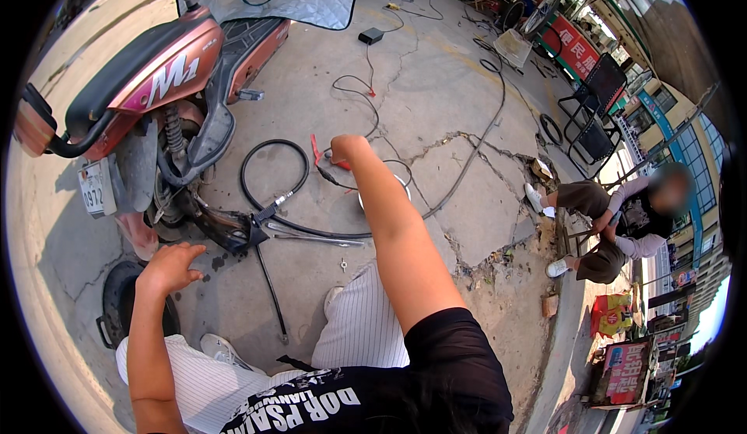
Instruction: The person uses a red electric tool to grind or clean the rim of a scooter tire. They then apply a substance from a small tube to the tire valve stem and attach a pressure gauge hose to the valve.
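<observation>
My right hand [349, 149] reaches out low over the concrete, its fingers curled at a small red-and-grey thing [341, 166]; the hand hides most of it. Next to it lie a red strip-like piece [315, 149] and a dark cable [333, 179]. My left hand [173, 269] hovers with fingers apart, holding nothing, between a black basin [117, 302] and the rear of a red scooter [167, 76]. A black rubber piece [214, 228] extends from the scooter's rear wheel. Beside it rests a black hose [250, 189] with a metal fitting [282, 201].
Long metal bars [315, 237] and a small metal piece [343, 264] lie before me. A black rod [272, 298] lies near my shoe. A white round object [401, 189] is partly behind my right forearm. A seated person [622, 216] and folding chair [595, 111] are at right.
</observation>
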The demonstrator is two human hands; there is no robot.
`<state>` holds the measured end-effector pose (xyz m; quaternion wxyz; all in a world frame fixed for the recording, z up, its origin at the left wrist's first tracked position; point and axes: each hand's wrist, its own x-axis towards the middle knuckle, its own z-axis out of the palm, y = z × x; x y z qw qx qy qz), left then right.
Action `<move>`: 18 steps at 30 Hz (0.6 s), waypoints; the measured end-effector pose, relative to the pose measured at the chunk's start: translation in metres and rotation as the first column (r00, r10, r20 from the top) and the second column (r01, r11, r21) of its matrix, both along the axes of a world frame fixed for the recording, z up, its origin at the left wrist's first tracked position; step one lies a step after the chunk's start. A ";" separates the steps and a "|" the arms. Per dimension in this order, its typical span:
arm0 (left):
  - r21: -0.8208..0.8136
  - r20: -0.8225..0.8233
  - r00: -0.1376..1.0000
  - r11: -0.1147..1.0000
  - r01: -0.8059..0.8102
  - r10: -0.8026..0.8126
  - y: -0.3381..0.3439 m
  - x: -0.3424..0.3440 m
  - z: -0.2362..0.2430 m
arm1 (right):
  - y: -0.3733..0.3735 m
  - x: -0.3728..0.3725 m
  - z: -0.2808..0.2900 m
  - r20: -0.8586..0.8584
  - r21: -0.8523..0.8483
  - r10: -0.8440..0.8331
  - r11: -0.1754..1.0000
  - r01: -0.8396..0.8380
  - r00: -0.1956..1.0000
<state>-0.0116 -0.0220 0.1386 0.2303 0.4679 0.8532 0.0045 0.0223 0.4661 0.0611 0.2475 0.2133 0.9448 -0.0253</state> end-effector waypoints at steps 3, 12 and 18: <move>0.009 0.004 1.000 1.000 -0.001 0.001 0.000 0.000 0.000 | 0.001 0.001 -0.001 -0.001 0.000 0.006 1.000 -0.006 1.000; 0.003 0.002 1.000 1.000 -0.007 0.007 0.001 0.002 0.003 | 0.003 -0.003 -0.004 0.010 0.009 0.048 0.999 -0.048 0.999; -0.004 -0.005 1.000 1.000 -0.007 0.007 0.000 0.002 0.004 | 0.001 -0.004 -0.003 0.014 0.009 0.034 0.999 -0.035 0.999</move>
